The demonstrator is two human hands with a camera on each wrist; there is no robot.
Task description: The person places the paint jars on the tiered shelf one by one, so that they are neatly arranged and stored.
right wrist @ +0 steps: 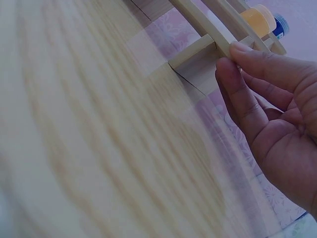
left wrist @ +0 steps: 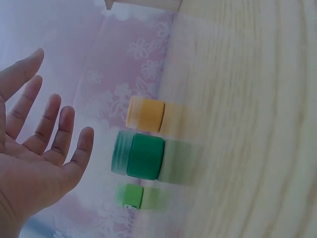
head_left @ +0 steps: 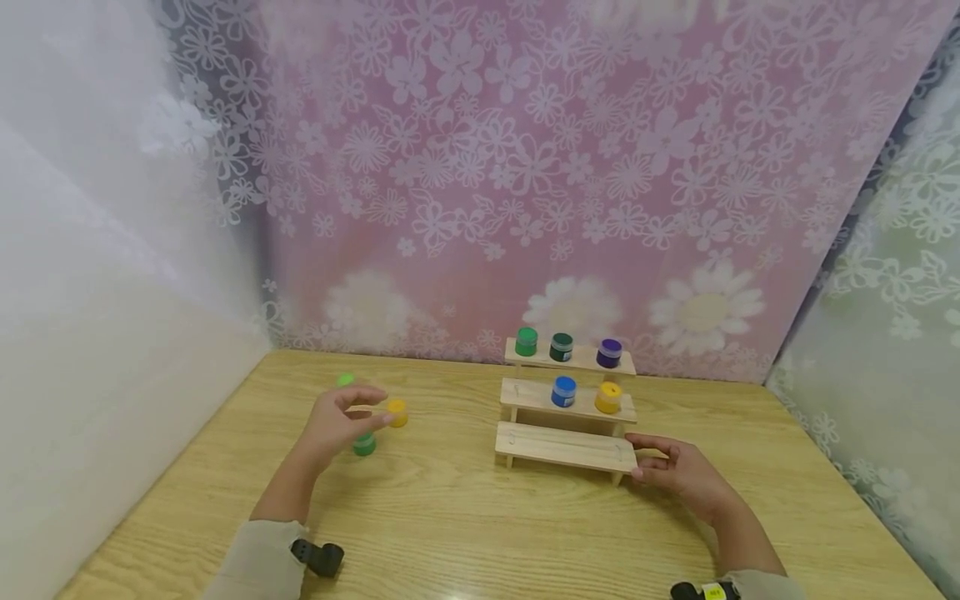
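Observation:
My left hand (head_left: 340, 423) hovers over three small paint jars at the left of the table, its fingers loosely spread and holding nothing. The yellow-orange jar (left wrist: 148, 115) and the dark green jar (left wrist: 143, 156) stand beside it, with the light green jar (left wrist: 132, 196) behind, partly covered by the hand in the head view. My right hand (head_left: 688, 475) grips the right end of the lowest step of a three-tier wooden display rack (head_left: 562, 447), thumb and index finger at the board's corner in the right wrist view.
On the top tier stand a green jar (head_left: 527, 342), a dark green jar (head_left: 561, 347) and a purple jar (head_left: 609, 353). The middle tier bears a blue jar (head_left: 564, 392) and a yellow jar (head_left: 608, 397). A floral curtain (head_left: 465, 208) closes off the table's back.

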